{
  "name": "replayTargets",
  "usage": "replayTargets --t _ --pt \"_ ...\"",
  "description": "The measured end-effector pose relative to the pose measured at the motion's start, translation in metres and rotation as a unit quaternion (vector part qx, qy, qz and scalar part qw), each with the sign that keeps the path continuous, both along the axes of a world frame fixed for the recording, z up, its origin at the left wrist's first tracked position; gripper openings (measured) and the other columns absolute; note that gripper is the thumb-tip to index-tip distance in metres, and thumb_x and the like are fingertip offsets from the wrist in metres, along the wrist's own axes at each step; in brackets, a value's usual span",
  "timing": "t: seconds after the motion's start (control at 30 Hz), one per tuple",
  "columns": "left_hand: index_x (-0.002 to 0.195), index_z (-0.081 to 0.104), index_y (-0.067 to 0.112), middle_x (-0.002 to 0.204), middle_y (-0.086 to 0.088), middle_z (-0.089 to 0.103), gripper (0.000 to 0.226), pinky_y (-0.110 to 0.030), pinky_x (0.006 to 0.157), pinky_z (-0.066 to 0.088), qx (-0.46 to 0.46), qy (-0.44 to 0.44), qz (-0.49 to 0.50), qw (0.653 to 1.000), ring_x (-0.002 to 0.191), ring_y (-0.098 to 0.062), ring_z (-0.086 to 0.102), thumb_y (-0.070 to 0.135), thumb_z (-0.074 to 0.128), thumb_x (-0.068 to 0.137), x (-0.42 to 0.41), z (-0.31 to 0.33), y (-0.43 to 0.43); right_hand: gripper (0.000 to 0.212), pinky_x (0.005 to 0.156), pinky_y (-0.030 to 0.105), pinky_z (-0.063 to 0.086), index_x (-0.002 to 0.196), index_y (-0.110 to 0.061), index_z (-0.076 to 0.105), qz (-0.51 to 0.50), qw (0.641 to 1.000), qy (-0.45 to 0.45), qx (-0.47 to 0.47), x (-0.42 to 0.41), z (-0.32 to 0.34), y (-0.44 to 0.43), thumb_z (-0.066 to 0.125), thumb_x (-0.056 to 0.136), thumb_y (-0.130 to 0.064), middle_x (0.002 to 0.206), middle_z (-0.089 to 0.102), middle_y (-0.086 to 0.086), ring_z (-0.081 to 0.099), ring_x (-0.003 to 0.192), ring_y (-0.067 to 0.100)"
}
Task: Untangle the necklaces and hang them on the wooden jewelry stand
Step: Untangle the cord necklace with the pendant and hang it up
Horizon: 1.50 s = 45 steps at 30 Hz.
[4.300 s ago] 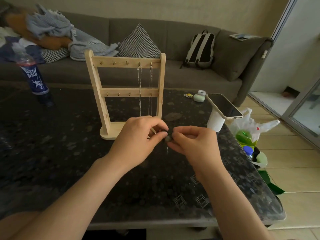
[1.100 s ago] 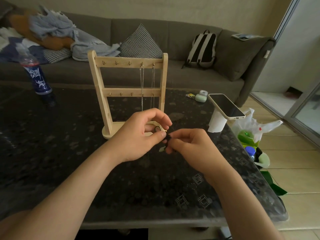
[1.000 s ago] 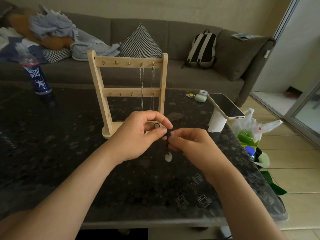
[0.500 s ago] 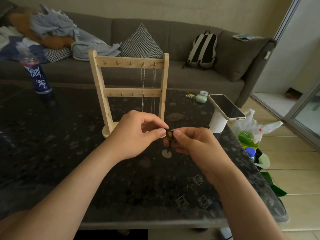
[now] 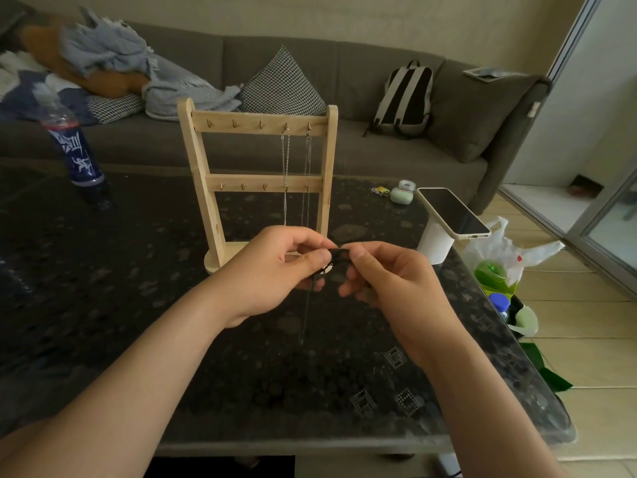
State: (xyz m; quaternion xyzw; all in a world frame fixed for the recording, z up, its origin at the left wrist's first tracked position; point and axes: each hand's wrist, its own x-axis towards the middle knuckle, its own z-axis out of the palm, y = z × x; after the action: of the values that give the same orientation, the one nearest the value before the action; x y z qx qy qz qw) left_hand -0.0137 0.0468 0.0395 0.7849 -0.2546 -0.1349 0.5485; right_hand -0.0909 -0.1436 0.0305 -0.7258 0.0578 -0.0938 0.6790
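The pale pendant [image 5: 326,269] has risen to the left hand [image 5: 272,270], a dark strand [image 5: 306,312] now dangling below. It and the right hand [image 5: 389,281] both pinch the black necklace [image 5: 336,253] just in front of the wooden jewelry stand [image 5: 200,157], over the bench [image 5: 103,270].

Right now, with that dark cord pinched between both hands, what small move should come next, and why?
Probably ease the left hand and right hand gently apart to loosen the cord: it looks bunched between them, with one strand dangling toward the table. The stand has two chains hung and free hooks waiting.
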Motion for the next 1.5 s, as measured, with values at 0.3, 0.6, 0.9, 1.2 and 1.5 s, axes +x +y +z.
replayTargets --t 0.3,0.6,0.9,1.2,1.5 --pt "0.117 0.073 0.021 0.098 0.001 0.078 0.019 -0.036 0.089 0.059 0.041 0.013 -0.011 0.999 0.083 -0.018 0.071 0.026 0.056 0.110 0.000 0.001 0.000 0.014 0.074 0.022 0.054 0.106 -0.025 0.080 0.001 0.999 -0.025 -0.026 -0.002 0.003 -0.004 0.077 0.096 -0.016 0.088 0.079 -0.003 0.069 0.077 0.006" --pt "0.130 0.069 0.008 0.095 -0.011 0.074 0.030 -0.034 0.075 0.060 -0.110 0.228 -0.018 0.967 0.079 -0.019 0.071 0.023 0.051 0.112 -0.005 0.003 -0.003 0.022 0.060 0.023 0.055 0.102 -0.032 0.077 -0.055 0.980 -0.070 -0.177 0.001 -0.004 -0.008 0.070 0.101 -0.011 0.084 0.075 -0.006 0.068 0.065 0.013" --pt "0.134 0.068 0.015 0.115 -0.015 0.079 0.034 -0.034 0.079 0.064 -0.113 0.214 -0.027 0.970 0.102 -0.026 0.078 0.000 0.056 0.106 -0.007 0.005 -0.005 0.012 0.071 0.013 0.055 0.106 -0.035 0.072 -0.030 0.957 -0.015 -0.289 0.006 -0.016 -0.005 0.074 0.097 -0.026 0.091 0.073 -0.014 0.069 0.085 -0.003" --pt "0.132 0.067 0.007 0.118 -0.021 0.077 0.036 -0.034 0.082 0.066 -0.217 0.267 0.039 0.938 0.104 -0.029 0.079 -0.007 0.066 0.099 -0.010 0.001 -0.012 0.019 0.083 0.038 0.066 0.112 -0.025 0.064 -0.010 0.973 0.081 -0.216 0.003 -0.019 0.004 0.071 0.096 -0.017 0.102 0.074 -0.002 0.077 0.088 0.014" --pt "0.116 0.075 0.016 0.113 -0.014 0.077 0.029 -0.039 0.089 0.066 -0.198 0.213 0.195 0.937 0.096 -0.024 0.081 -0.005 0.071 0.096 -0.009 -0.008 -0.019 0.011 0.075 0.032 0.066 0.107 -0.005 0.073 0.066 0.992 0.104 -0.034 -0.002 -0.013 0.016 0.073 0.096 0.000 0.089 0.081 0.013 0.081 0.080 0.024"
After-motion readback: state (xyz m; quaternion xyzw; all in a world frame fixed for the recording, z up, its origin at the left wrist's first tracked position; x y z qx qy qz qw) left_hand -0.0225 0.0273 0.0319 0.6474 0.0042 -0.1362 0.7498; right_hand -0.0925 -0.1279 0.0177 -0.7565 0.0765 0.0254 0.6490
